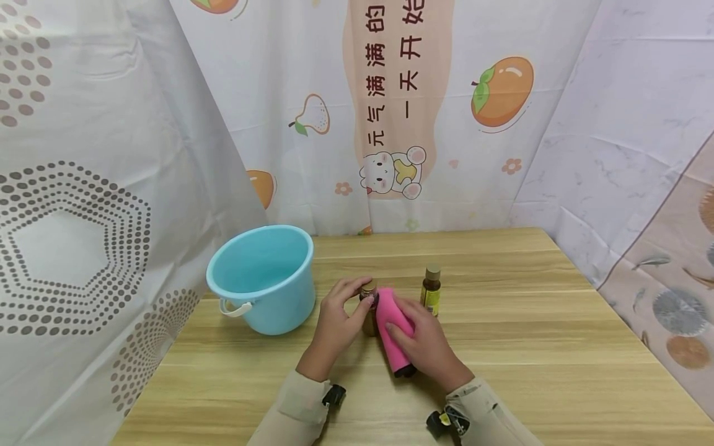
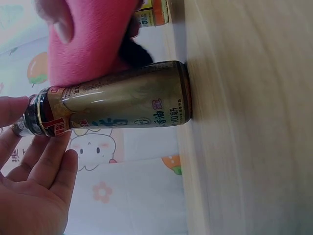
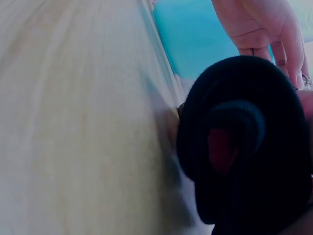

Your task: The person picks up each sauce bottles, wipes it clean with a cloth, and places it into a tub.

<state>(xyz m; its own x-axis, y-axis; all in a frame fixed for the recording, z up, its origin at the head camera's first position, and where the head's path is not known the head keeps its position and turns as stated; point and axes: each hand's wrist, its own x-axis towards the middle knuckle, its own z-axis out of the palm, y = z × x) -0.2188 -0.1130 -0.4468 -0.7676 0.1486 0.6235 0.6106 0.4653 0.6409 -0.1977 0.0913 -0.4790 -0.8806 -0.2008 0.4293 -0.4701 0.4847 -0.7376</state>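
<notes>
In the head view my left hand (image 1: 340,313) pinches a small dark glass bottle (image 2: 122,100) around its neck, just under the gold cap (image 1: 369,287). The bottle stands upright on the table, its gold-brown label printed with Chinese characters. My right hand (image 1: 421,337) grips a pink folded cloth (image 1: 392,334) with a black end, fingers over its right side and thumb on top. The cloth leans against the bottle's right side. In the right wrist view its black end (image 3: 244,142) fills much of the frame, rolled in layers with pink inside.
A second brown bottle (image 1: 431,290) with a gold cap and yellow label stands just behind my right hand. A light blue bucket (image 1: 281,303) with a white handle stands at the back left of the wooden table (image 1: 530,347). Printed curtains (image 1: 312,56) hang behind the table.
</notes>
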